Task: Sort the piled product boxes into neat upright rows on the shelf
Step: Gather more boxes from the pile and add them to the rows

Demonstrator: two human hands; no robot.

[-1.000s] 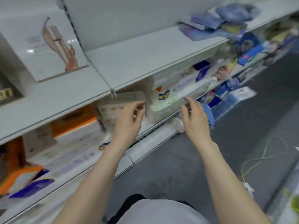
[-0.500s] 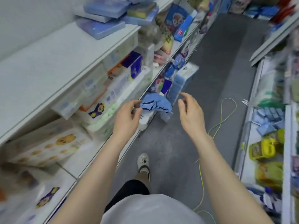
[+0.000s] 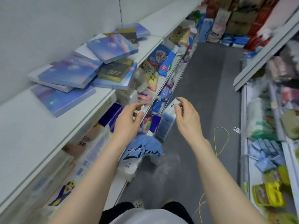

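Note:
A loose pile of flat blue and purple product boxes lies on the white top shelf at the left, overlapping at odd angles. Two dark boxes with gold print lie among them. More boxes sit farther back on the same shelf. My left hand hovers in front of the shelf edge, below and right of the pile, fingers apart and holding nothing. My right hand is out over the aisle, fingers curled loosely, also holding nothing.
Lower shelves on the left hold tissue packs and bagged goods. A blue bag and a white-blue pack stand on the grey floor by the shelf. A yellow-green cord loops on the floor. Another stocked shelf lines the right.
The view has swung right along the aisle, bringing the box pile from the far top edge closer at left. Both hands left the lower shelf goods and hang free, holding nothing.

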